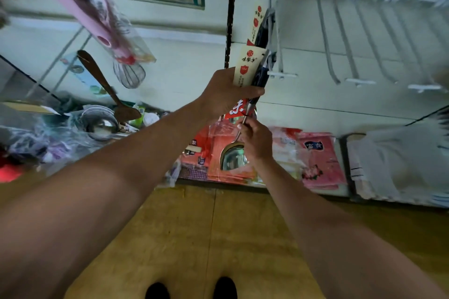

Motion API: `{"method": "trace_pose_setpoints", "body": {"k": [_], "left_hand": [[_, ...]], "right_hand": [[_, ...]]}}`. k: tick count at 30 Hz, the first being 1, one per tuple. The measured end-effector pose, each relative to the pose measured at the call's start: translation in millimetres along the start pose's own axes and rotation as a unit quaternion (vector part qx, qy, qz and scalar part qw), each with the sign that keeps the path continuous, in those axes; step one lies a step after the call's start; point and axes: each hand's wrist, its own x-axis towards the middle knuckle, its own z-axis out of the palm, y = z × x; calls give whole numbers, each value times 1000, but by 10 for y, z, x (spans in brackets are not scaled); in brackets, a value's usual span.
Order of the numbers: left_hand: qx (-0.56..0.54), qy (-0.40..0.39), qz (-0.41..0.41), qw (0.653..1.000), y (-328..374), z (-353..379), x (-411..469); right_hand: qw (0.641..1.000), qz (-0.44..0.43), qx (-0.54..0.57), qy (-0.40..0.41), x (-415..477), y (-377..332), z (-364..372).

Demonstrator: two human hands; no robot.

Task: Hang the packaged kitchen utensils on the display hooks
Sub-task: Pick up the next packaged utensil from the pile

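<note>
- I am watching the left hand (226, 91) wrapping its grip round the packaged spatula (250, 73) in the middle of the frame, fingers curled over the cream card sleeve (246, 63) and the dark handle.
- The right hand (256, 139), just below, is pinching the thin metal shank in a narrow grip, above the steel blade (230, 156).
- The spatula's top end is sitting just beside the front tip of the white display hook (279, 56). I cannot tell whether its hang hole is on the wire yet.
- A second sleeved spatula (258, 23) is hanging further back on that hook, towards the top of the frame. The neighbouring hooks (328, 51) to the right are showing as bare wire.
- I am judging the utensil as stiff and fairly light, with its weight low in the blade, so it would be wanting to swing from the top.
- The card sleeve is looking thin and easy to crease or tear at the hole, and any film over it would be slippery.
- I would be keeping the firm hold on the handle through the card, steering with the shank pinch, and leaving the top edge free for the hook.
</note>
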Motion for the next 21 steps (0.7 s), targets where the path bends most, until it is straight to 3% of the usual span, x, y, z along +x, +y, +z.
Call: {"method": "trace_pose_setpoints", "body": {"k": [8,17,21], "left_hand": [[-55,-25,6,998,-58,68,-453],[-39,-21,16,999,-56,69,-567],[-67,-61,-2,996,-63,21,-572]], "right_hand": [[999,-13,35,-31,-493,7,-154],[997,-28,46,-49,-652,45,-253],[997,-22,64,-45,-731,22,-247]]}}
